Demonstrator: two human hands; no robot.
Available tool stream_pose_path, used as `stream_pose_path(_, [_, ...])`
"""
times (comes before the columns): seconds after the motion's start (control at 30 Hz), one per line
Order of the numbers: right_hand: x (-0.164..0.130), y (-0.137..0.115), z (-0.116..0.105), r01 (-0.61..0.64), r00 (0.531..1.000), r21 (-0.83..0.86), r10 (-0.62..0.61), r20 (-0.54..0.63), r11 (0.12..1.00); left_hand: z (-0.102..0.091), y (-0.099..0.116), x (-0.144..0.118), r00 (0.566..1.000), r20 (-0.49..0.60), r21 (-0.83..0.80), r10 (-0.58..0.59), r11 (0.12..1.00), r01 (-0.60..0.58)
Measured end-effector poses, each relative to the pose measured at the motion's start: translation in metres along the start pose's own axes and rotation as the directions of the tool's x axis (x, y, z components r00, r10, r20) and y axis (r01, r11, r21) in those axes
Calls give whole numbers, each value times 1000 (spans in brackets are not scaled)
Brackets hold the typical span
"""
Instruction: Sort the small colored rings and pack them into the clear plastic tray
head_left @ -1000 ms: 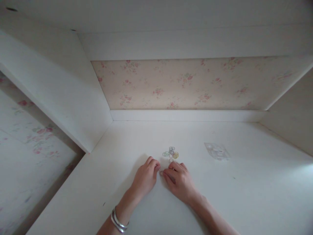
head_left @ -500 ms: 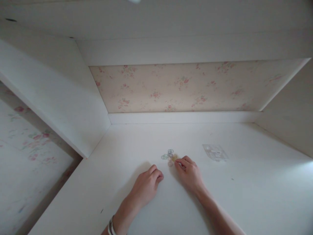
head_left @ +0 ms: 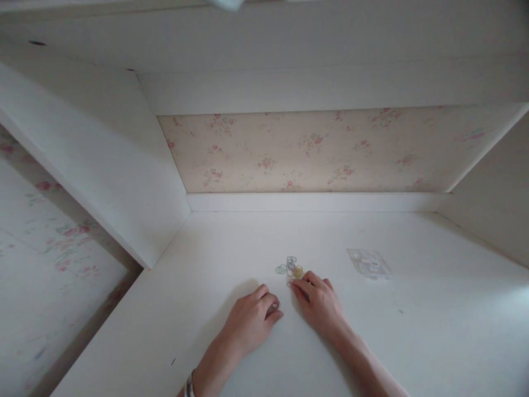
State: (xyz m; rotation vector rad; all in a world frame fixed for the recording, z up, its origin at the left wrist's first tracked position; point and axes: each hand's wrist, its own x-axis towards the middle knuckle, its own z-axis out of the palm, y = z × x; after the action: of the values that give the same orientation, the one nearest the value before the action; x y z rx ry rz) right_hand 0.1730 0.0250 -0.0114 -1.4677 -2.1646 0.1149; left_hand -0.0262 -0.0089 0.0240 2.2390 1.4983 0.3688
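A small cluster of thin coloured rings, like little elastic bands, lies on the white desktop (head_left: 231, 237). Green rings (head_left: 281, 269) are on its left, grey rings (head_left: 291, 259) at the back and yellow rings (head_left: 298, 271) on the right. My right hand (head_left: 318, 300) is closed in a pinch at the near side of the cluster, its fingertips on a pale pinkish ring (head_left: 290, 283). Just to the left and nearer to me, my left hand (head_left: 252, 320) rests on the desktop with its fingers curled; what they hold, if anything, is hidden.
A clear plastic packet (head_left: 369, 263) lies to the right of the cluster. White side panels (head_left: 95, 143) and a shelf overhead (head_left: 289, 33) frame the desk. A small dark sliver (head_left: 173, 361) lies at front left, and a tiny greenish bit (head_left: 400, 311) at right.
My right hand has moved from the yellow rings toward me to the pinkish ring. My left thumb has come a little apart from the curled fingers. The view has shifted slightly.
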Motion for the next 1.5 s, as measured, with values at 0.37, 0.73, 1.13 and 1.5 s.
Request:
stream_pose_path(0.37, [0, 3, 3, -1, 1000, 15, 0, 28, 1000, 4, -3, 2, 997, -58, 51, 52, 997, -49])
stream_pose_path(0.73, [-1, 6, 7, 37, 999, 53, -38, 22, 998, 3, -1, 2, 998, -61, -3, 29, 1000, -30])
stream_pose_path(1.13, [-10, -38, 2, 182, 983, 195, -185, -1, 964, -7, -14, 7, 958, -260, -233, -118, 971, 56])
stream_pose_path(1.5, [-10, -44, 0, 200, 975, 142, -212, 73, 969, -1, -15, 7, 961, -256, -155, -107, 986, 68])
